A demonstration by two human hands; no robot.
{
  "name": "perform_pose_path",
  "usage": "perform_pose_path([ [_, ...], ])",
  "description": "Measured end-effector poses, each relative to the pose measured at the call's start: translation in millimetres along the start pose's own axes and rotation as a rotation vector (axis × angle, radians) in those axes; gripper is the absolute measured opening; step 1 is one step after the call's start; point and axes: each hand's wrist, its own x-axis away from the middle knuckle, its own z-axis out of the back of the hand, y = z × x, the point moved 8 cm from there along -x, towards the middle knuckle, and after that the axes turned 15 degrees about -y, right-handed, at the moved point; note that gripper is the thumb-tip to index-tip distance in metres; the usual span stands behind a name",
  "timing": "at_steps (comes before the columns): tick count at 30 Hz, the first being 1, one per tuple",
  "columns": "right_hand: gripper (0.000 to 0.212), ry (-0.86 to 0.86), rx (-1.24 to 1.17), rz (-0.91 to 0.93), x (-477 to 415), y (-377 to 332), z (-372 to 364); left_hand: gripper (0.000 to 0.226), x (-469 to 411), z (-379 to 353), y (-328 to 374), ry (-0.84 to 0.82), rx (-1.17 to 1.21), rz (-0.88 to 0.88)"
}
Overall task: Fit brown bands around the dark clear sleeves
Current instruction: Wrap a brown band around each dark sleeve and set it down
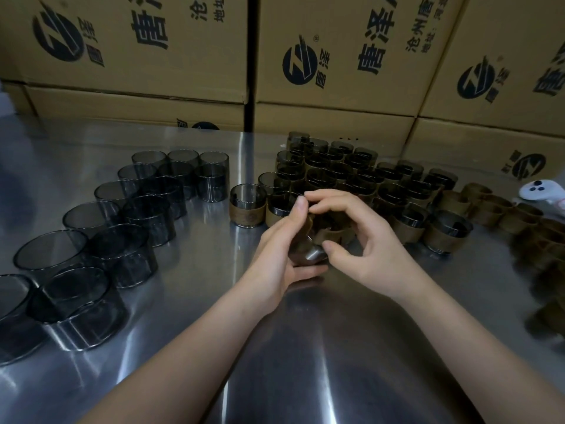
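Between my hands, above the steel table (214,301), I hold a dark clear sleeve (307,250) tilted on its side with a brown band (328,234) partly around it. My left hand (281,249) cups the sleeve from the left and below, thumb up at its rim. My right hand (363,237) pinches the band from the right, thumb under and fingers over. Two rows of bare dark sleeves (122,228) stand on the left. A cluster of banded sleeves (360,182) stands just behind my hands, the nearest one (247,206) to their left.
Loose brown bands (501,212) lie in a heap on the right, running toward the table's right edge. A white controller (541,194) rests behind them. Printed cardboard boxes (336,71) are stacked in a wall along the back of the table.
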Motion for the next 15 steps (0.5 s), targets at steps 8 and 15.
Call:
perform_pose_path([
  [8,0.06,0.104,-0.125,-0.026,3,2,5,0.048,-3,2,-1,-0.036,-0.025,0.002],
  [15,0.061,0.074,-0.062,-0.199,3,14,5,0.032,-1,6,0,0.015,0.03,-0.047],
])
